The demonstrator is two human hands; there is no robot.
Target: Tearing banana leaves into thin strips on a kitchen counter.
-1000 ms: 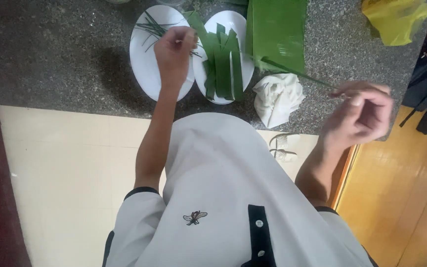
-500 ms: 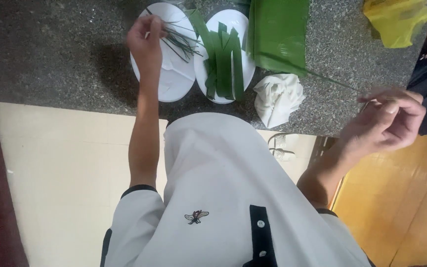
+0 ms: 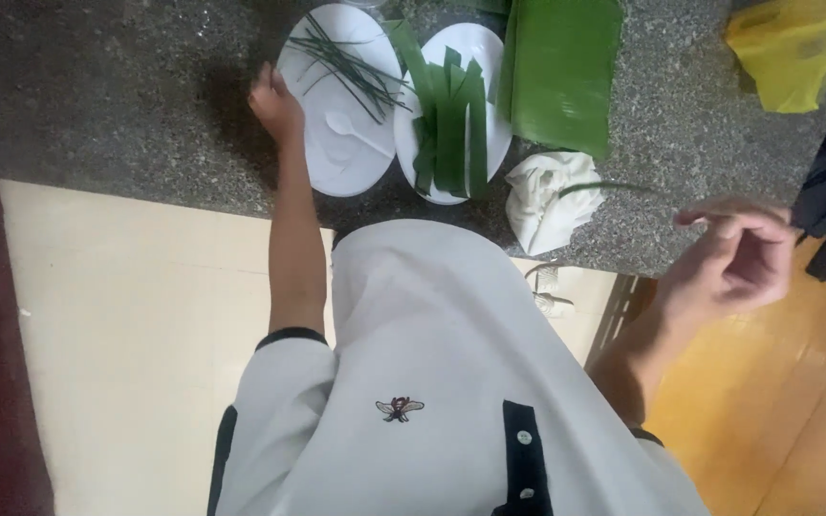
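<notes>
The left hand [image 3: 274, 100] is seen loosely curled and empty at the rim of the white plate [image 3: 336, 162] — thin green strips [image 3: 346, 62] lying just beside it — while a thin green strip [image 3: 614, 186] is pinched by the right hand [image 3: 733, 258].

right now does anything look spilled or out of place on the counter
Nothing is spilled. The crumpled white cloth sits at the counter's near edge with a thin green strip lying across it, apart from the strips on the plates.

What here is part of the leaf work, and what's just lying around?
In use:
left hand at the edge of the white plate of thin green strands
second plate with wide leaf strips
folded green leaf
right hand, off the counter

Lying about:
crumpled white cloth
yellow bag
</notes>
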